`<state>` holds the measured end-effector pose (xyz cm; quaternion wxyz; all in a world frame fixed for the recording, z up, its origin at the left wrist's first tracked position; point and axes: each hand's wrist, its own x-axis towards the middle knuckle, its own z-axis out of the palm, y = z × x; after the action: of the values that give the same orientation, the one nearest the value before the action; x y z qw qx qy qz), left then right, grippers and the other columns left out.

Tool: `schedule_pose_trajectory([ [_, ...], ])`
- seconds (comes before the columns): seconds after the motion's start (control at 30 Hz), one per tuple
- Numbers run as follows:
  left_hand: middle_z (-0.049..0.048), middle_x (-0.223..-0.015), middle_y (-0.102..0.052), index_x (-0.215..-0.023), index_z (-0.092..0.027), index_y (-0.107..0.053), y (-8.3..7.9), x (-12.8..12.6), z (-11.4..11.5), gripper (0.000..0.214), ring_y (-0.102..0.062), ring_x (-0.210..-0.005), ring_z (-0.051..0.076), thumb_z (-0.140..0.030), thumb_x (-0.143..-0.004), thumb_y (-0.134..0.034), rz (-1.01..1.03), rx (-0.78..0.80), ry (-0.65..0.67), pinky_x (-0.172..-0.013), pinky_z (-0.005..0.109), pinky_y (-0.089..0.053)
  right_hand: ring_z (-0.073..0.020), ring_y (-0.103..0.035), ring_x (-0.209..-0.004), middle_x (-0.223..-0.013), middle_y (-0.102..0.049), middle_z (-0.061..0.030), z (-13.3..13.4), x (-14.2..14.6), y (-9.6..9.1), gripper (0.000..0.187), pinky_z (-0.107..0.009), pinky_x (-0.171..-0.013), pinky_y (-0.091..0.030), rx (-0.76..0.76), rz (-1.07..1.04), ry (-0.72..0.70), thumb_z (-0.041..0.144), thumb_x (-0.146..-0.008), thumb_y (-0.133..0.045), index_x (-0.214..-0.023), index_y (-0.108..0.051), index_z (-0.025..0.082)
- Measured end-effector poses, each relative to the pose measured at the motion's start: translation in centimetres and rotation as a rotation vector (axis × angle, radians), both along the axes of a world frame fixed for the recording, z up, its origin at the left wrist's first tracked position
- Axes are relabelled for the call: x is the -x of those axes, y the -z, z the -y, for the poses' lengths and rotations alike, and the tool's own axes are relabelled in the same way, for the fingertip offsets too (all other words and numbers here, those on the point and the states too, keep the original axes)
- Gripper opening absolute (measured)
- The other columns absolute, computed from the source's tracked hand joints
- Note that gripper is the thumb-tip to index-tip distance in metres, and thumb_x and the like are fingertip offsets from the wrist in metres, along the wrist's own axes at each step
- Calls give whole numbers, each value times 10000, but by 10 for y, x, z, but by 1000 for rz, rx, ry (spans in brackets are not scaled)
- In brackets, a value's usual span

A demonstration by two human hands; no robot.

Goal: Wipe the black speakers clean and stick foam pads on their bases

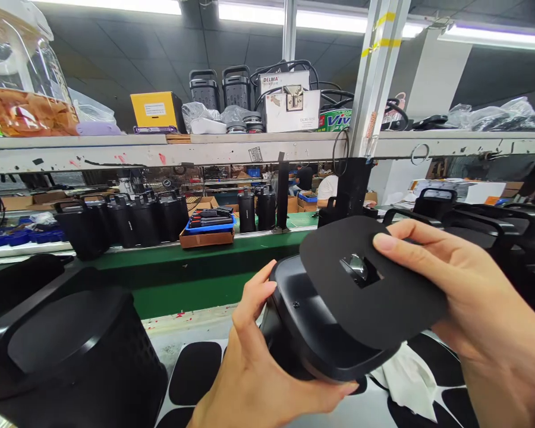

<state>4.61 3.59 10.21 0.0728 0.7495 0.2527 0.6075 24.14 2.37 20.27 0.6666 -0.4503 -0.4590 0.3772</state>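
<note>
My left hand grips a black speaker housing from below and from its left side, thumb up along the edge. My right hand holds a flat black pad with a square hole in its middle, laid tilted over the housing's top. A metal part shows through the hole. My right index finger rests on the pad's upper edge.
Another black speaker stands at the lower left. More black pads lie on a white sheet under my hands, with a white cloth. Several black speakers line the green belt. Handled speakers stand right. A cluttered shelf runs overhead.
</note>
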Motion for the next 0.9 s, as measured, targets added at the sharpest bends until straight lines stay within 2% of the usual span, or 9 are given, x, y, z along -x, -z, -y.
schedule_pose_trajectory([
  [0.17, 235, -1429, -424, -1389, -294, -212, 1, -2, -1, 1113, -632, -1157, 419, -312, -525, -914, 20, -47, -3, -859, 640, -580, -126, -567, -462, -593, -666, 8, 3, 7, 10, 362, -163, -403, -425, 26, 14, -106, 317, -526, -892, -702, -591, 224],
  [0.37, 93, -1442, -476, -1382, -402, -323, 6, -8, 1, 1031, -646, -1124, 413, -266, -533, -891, 189, 27, -19, -887, 673, -564, -126, -557, -497, -605, -649, 11, 4, 12, 11, 370, -168, -425, -411, 31, 73, -85, 370, -570, -869, -709, -563, 215],
  [0.47, 142, -1454, -445, -1394, -356, -284, 6, -5, 1, 1052, -637, -1141, 405, -268, -540, -891, 125, 7, -12, -887, 669, -561, -134, -560, -505, -614, -645, 8, 4, 14, 11, 373, -179, -429, -413, 31, 75, -81, 391, -576, -863, -716, -566, 213],
  [0.57, 201, -1479, -373, -1397, -315, -207, 5, 0, 0, 1101, -624, -1176, 365, -285, -544, -903, 11, -3, 13, -897, 604, -573, -130, -551, -496, -615, -640, 11, 3, 12, 13, 367, -178, -419, -402, 27, 90, -114, 379, -582, -862, -725, -568, 213],
  [0.63, 222, -1471, -364, -1392, -289, -195, 4, 2, -1, 1097, -618, -1188, 352, -287, -552, -901, 4, -3, 10, -912, 581, -566, -126, -549, -499, -621, -643, 14, 3, 10, 14, 352, -174, -421, -404, 25, 99, -121, 368, -595, -856, -730, -569, 216],
  [0.9, 241, -1464, -345, -1381, -272, -195, 2, 1, 0, 1064, -607, -1192, 342, -284, -574, -888, -12, 7, 12, -916, 568, -556, -131, -545, -510, -618, -642, 20, 5, 9, 15, 355, -175, -421, -403, 48, 134, -116, 396, -601, -847, -724, -560, 227],
])
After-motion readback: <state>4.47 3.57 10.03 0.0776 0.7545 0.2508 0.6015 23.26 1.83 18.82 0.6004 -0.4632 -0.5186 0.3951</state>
